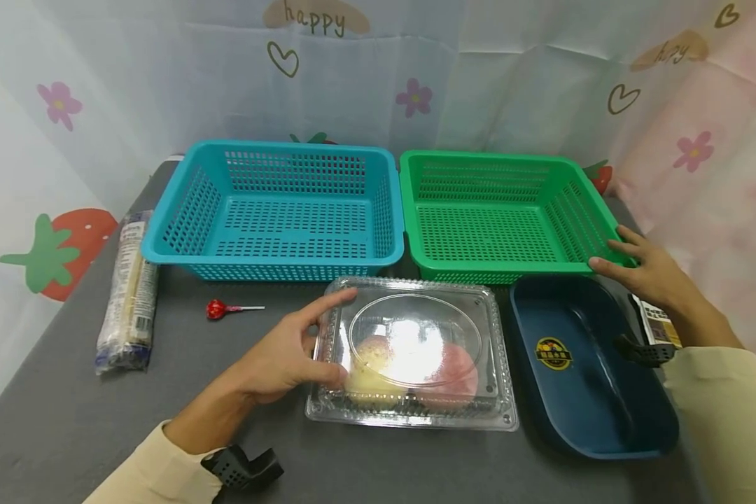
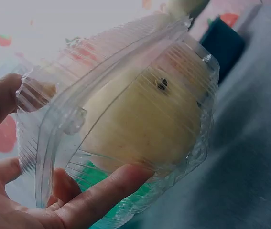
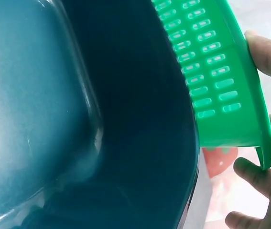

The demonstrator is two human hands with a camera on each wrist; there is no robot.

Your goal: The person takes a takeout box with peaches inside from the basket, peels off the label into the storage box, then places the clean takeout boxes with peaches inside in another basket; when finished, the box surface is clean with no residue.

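Note:
My left hand [image 1: 286,357] grips the left side of a clear plastic clamshell box [image 1: 498,364], thumb toward the front corner and fingers along the edge. Inside the box lie a yellowish round fruit [image 1: 374,388] and a pink one [image 1: 450,381]; the left wrist view shows the yellow fruit [image 2: 140,119] close up through the ridged plastic. Over at the right, my right hand [image 1: 658,273] holds the front right corner of a green slotted basket [image 1: 498,267]. In the right wrist view its fingers [image 3: 257,176] meet the green rim [image 3: 252,81].
A blue slotted basket [image 1: 271,262] stands left of the green one. In front of the green basket sits a dark blue basin [image 1: 598,392] with a gold sticker. A red lollipop [image 1: 217,309] and a long plastic-wrapped package [image 1: 129,294] lie at the left. A printed packet [image 1: 658,325] shows behind the basin.

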